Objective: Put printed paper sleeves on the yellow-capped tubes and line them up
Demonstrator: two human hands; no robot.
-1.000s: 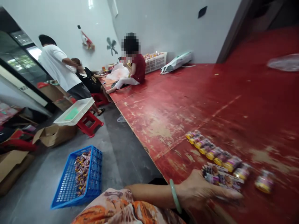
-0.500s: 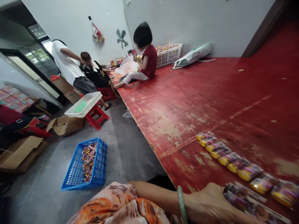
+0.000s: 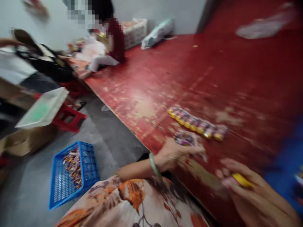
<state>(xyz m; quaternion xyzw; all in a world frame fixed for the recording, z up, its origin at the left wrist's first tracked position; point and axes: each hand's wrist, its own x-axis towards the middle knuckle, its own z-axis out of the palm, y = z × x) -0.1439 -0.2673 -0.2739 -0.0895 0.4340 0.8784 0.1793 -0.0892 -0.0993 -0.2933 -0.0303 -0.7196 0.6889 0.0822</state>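
My left hand point(image 3: 170, 155), with a pale green bangle at the wrist, is closed on a bunch of printed, clear-wrapped packets point(image 3: 188, 138) at the table's front edge. Motion smears the bunch, so single pieces cannot be told apart. To the right, my right hand point(image 3: 258, 192) pinches one small packet with a yellow end point(image 3: 241, 180) above the table edge. Beyond both hands, a slanting row of similar yellow-ended packets point(image 3: 195, 123) lies side by side on the worn red table point(image 3: 163, 85).
A blue basket point(image 3: 88, 160) of small wrapped pieces stands on the floor at left. Behind it, a white tray point(image 3: 53, 104) rests on a red stool point(image 3: 68, 118). A child point(image 3: 117, 41) sits on the far table. Blue material point(image 3: 284, 164) shows at right.
The view has swung right and down, and the room has shifted left. My right hand has come into sight with a yellow-ended packet; my left hand still holds the bunch.
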